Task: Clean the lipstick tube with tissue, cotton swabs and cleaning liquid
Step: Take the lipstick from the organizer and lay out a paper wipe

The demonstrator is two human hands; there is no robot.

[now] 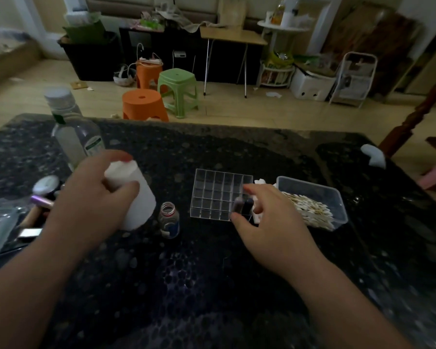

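Observation:
My left hand [91, 197] grips a white roll of tissue [134, 197], tilted above the dark table. My right hand [267, 217] pinches a dark lipstick tube [241, 205] at the near right corner of a clear gridded organizer [217, 190]. A small open bottle of liquid [169, 219] stands between the two hands. A clear tub of cotton swabs [312, 202] sits just right of my right hand. A crumpled white tissue [259, 182] peeks out behind my right fingers.
A tall clear bottle with a grey cap [71, 129] stands at the far left. More cosmetics and a bag [23, 212] lie at the left edge. A white corner guard [374, 154] marks the table's far right corner. Stools [146, 104] stand on the floor beyond.

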